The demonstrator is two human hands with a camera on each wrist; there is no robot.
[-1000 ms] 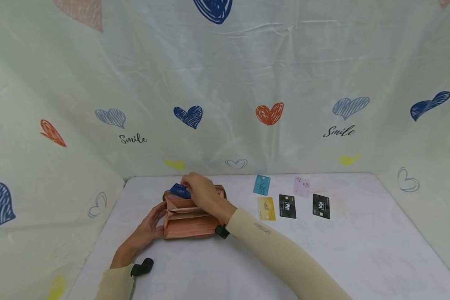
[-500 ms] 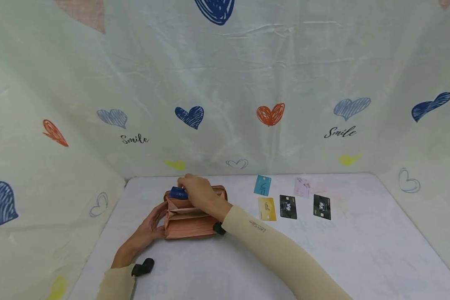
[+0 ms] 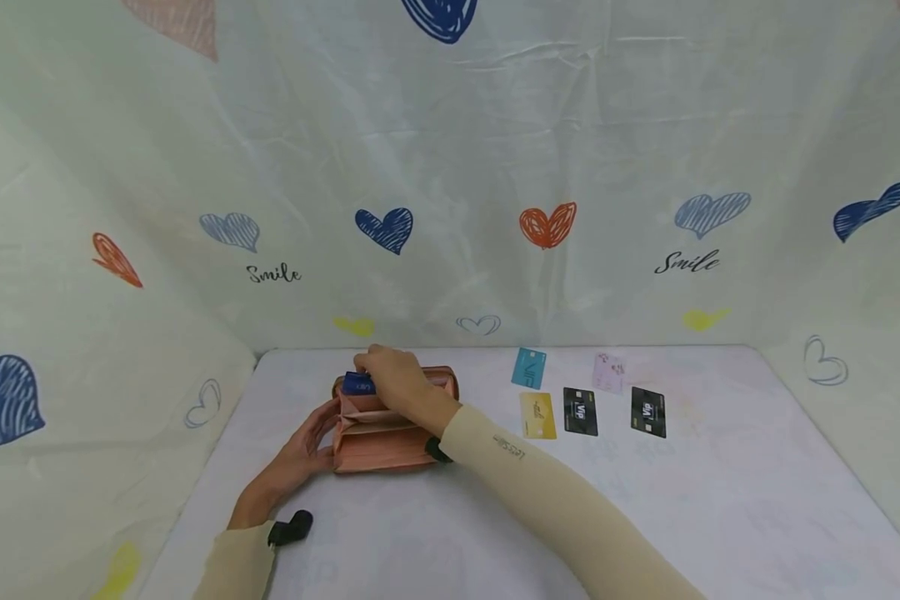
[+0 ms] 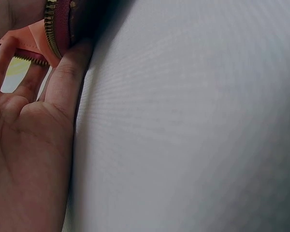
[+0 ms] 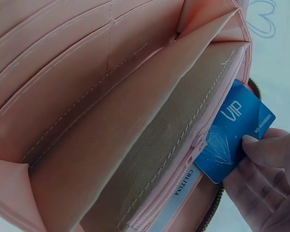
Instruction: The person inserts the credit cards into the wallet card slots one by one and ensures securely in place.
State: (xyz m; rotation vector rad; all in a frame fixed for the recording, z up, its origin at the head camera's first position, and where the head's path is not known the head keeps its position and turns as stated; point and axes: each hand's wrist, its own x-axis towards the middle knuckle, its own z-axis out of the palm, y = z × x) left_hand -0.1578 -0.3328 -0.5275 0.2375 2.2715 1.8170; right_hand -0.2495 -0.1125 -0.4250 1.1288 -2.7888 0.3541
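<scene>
Blue card (image 5: 237, 128) sitting lower in the pink wallet (image 3: 386, 452)

Blue plastic is making the news left of centre in the head view: compared with a second ago, the card is showing less above the wallet's far edge and is lying more level. The right hand (image 3: 403, 387) is edging slightly left, its thumb and fingers pinching that card by its outer side. Over at the wallet's left end, the left hand (image 3: 300, 450) is keeping its grip, fingers and thumb clamping on just as before. Right of centre, the teal card (image 3: 528, 367), yellow card (image 3: 537, 416), pale pink card (image 3: 609, 372), left black card (image 3: 581, 412) and right black card (image 3: 648, 412) are lying unmoved on the white table (image 3: 757, 483).

Now the tricky part: in the right wrist view, the zipped divider (image 5: 169, 125) is hiding the blue card's inner edge, leaving its depth unclear. Beside it a white slip (image 5: 176, 203) is peeking out, its lettering hard to read. In the left wrist view, the upper-left frame edge is cutting off fingers and wallet alike, and only some gold zip (image 4: 50, 34) is showing.
</scene>
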